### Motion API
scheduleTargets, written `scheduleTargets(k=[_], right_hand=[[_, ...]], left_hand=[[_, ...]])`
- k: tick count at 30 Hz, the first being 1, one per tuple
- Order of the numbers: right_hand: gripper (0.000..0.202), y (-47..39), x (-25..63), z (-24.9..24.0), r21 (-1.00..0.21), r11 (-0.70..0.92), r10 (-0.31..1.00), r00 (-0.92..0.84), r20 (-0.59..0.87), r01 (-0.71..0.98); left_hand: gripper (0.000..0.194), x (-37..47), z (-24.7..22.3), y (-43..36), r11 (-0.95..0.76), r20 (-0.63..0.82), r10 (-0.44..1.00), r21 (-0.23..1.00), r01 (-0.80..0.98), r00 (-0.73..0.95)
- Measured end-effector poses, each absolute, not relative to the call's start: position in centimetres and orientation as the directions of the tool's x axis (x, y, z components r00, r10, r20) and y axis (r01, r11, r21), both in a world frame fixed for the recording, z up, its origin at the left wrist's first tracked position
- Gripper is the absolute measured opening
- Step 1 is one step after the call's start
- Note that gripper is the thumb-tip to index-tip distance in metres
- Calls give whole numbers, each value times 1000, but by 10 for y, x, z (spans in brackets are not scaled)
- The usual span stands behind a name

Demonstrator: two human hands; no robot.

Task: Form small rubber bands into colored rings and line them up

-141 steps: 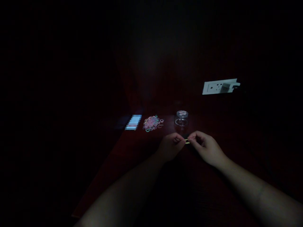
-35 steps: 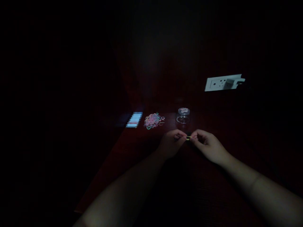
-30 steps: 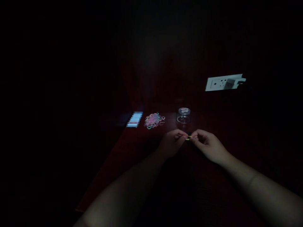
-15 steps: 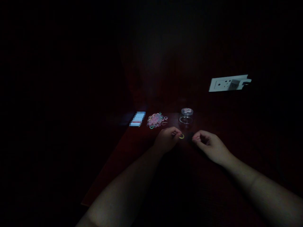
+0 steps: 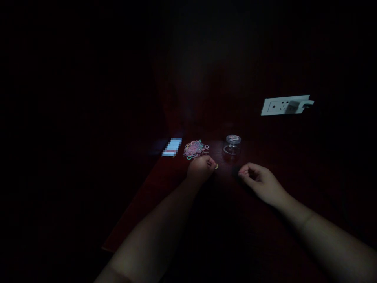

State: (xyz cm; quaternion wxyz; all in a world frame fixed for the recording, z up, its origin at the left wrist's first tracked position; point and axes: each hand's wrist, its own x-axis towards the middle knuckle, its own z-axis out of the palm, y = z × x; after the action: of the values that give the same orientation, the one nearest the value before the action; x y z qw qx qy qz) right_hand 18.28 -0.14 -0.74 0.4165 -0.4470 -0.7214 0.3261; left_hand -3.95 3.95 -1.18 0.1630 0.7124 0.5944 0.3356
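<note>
Pinching a small round yellow band (image 5: pixel 216 166), the left hand (image 5: pixel 200 168) is hovering near a messy pink-and-green pile of loops (image 5: pixel 193 148); the right hand (image 5: pixel 262 182) is pressing its fingertips together.

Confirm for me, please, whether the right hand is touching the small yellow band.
Apart: the head view shows dark tabletop between the right hand and the yellow band, which the left hand pinches.
</note>
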Motion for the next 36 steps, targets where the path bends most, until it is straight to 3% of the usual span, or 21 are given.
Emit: scheduleTargets(k=[8, 25, 32, 36], right_hand=[[16, -2, 182, -6, -835, 397, 913, -257, 316, 381], [20, -4, 180, -4, -849, 383, 916, -265, 300, 364], [21, -3, 180, -5, -853, 378, 914, -294, 281, 360], [24, -4, 180, -4, -861, 357, 919, -304, 253, 362]], left_hand=[[9, -42, -18, 45, -184, 248, 969, 652, 736, 23], [18, -41, -13, 40, -291, 229, 955, 586, 756, 190], [16, -42, -12, 37, -380, 383, 902, 480, 790, 201], [13, -42, -13, 37, -332, 337, 924, 469, 818, 182]])
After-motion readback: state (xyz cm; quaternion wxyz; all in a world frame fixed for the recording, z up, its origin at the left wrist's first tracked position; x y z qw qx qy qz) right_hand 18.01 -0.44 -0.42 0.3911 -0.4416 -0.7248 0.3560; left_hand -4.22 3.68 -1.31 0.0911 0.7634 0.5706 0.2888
